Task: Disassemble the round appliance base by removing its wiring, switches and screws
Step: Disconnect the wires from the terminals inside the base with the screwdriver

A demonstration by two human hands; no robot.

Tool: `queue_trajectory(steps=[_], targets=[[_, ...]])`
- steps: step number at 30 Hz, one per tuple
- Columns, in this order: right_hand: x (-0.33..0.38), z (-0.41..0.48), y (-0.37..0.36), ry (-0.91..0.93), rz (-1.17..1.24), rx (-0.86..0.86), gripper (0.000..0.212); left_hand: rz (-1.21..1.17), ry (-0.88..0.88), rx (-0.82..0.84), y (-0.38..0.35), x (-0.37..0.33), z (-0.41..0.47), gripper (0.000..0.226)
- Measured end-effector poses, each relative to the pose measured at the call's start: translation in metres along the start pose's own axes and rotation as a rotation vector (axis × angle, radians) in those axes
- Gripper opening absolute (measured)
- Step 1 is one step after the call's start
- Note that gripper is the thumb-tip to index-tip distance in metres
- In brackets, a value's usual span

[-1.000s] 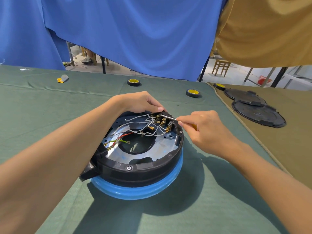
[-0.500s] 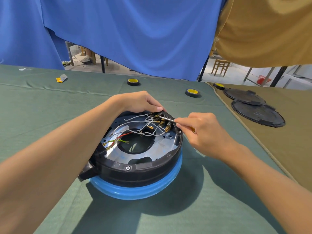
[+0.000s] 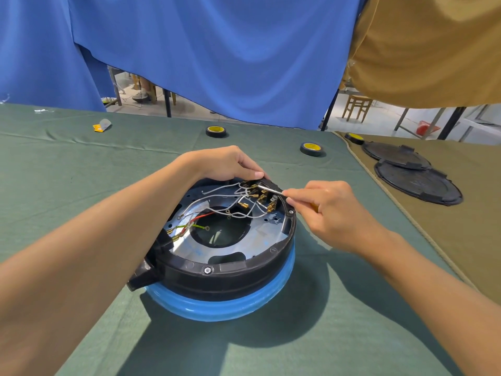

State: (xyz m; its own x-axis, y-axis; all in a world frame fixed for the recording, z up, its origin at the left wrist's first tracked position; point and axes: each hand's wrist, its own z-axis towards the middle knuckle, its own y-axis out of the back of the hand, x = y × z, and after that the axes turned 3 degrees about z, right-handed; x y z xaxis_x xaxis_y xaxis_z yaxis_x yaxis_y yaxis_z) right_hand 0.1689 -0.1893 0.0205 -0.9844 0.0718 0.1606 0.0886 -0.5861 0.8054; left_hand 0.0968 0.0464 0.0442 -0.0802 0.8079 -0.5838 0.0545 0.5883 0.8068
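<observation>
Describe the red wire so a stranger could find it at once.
On the green cloth stands the round appliance base, black over a blue ring. Inside, a silver plate rings a dark hole; the red wire reaches the hole's far left edge. It alone is red, among white wires and one green-yellow wire.

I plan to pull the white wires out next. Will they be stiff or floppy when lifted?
Probably floppy yet slightly springy: the white wires lie in loose curves over the metal plate. They look thin, so likely very light. Their brass terminals may snag on neighbouring wires when pulled.
</observation>
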Motion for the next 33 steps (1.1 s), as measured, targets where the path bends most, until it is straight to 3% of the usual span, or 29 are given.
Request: queue_trajectory(steps=[4, 9, 24, 33], targets=[[-0.003, 0.004, 0.004, -0.046, 0.038, 0.043, 0.019, -0.004, -0.002, 0.002, 0.0, 0.0, 0.0, 0.024], [-0.017, 0.018, 0.014, -0.36, 0.33, 0.147, 0.016, -0.006, -0.005, -0.001, 0.0, 0.001, 0.0, 0.023], [-0.029, 0.034, 0.022, -0.621, 0.867, 0.395, 0.02, 0.016, 0.01, 0.0, 0.001, 0.001, 0.002, 0.023], [-0.026, 0.024, 0.02, -0.577, 0.704, 0.18, 0.017, 0.003, 0.017, -0.009, 0.0, 0.002, 0.002, 0.024]])
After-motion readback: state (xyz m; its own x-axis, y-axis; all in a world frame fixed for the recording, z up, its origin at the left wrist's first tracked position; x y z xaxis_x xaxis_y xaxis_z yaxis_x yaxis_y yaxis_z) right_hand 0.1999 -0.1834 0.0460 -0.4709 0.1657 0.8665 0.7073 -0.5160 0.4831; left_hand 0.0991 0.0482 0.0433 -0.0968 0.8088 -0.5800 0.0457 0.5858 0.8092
